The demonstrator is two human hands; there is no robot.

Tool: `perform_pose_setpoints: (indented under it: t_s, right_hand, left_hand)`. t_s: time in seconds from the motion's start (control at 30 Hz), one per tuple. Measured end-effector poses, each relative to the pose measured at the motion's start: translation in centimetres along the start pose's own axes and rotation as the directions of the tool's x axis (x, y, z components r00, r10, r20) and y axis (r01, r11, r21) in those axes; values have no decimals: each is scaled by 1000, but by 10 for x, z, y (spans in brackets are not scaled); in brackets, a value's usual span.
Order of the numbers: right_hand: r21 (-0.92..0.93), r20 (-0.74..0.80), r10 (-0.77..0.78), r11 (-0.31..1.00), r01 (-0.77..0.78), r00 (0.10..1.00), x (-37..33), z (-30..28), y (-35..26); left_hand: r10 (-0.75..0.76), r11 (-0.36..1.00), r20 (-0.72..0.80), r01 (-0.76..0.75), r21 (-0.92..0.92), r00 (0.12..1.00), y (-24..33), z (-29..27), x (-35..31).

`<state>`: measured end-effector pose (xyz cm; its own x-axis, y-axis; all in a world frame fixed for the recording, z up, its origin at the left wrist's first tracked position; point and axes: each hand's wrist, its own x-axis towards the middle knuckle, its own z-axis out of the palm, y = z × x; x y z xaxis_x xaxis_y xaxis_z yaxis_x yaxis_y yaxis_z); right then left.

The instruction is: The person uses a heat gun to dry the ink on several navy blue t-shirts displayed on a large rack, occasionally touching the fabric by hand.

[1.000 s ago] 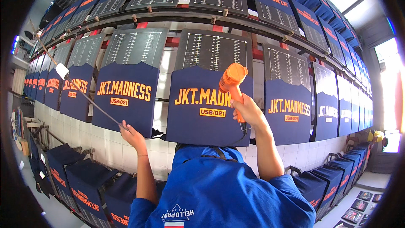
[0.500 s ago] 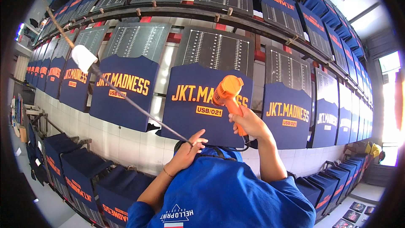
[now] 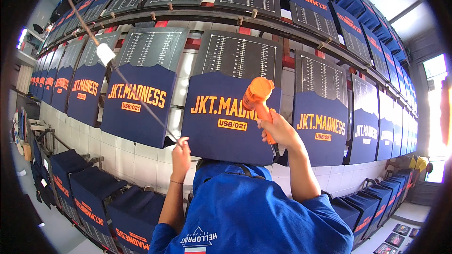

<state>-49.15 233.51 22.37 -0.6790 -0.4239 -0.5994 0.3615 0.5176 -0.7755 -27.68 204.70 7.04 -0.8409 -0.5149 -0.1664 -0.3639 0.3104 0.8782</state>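
Observation:
My right hand (image 3: 285, 134) is closed around the handle of an orange hair dryer (image 3: 259, 91). The dryer is over a navy fabric panel (image 3: 221, 146) with orange lettering, hiding the right part of the print. To the left, my left hand (image 3: 180, 160) is closed with its fingertips pinched on a thin cord (image 3: 160, 120). That cord slants down from the upper left and carries a white wrapping (image 3: 104, 53) partway along. Under the navy panel lies a dark board (image 3: 238, 59) with rows of white marks, bare at its far end.
Similar boards with printed navy panels line both sides, such as the left neighbour (image 3: 136, 117) and right neighbour (image 3: 320, 148). Beyond runs a dark rail (image 3: 197, 13) with wooden pegs, then another row of boards. More navy panels (image 3: 96, 181) hang behind me at lower left.
My left hand has moved left and away from my body, taking the cord's end with it. The hair dryer has shifted slightly to the right and away from me.

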Motion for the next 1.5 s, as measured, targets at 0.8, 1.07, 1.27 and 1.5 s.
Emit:
perform_pose_setpoints:
  t_s: [0.8,1.07,1.27,1.5]
  right_hand:
    - [-3,4,-7,1000,7,1000,-10,-19,-1]
    - [-69,97,62,996,-56,993,-33,-15,9]
    - [-34,20,-24,999,25,999,-18,-18,17]
    - [-11,4,-35,999,35,999,-17,-24,21]
  left_hand:
    - [-386,692,-848,722,-7,362,-63,-32,91]
    - [-370,679,-863,734,1,344,-66,-30,92]
    - [-376,682,-863,732,-11,337,-65,-29,95]
    - [-391,667,-855,745,-8,341,-61,-28,93]
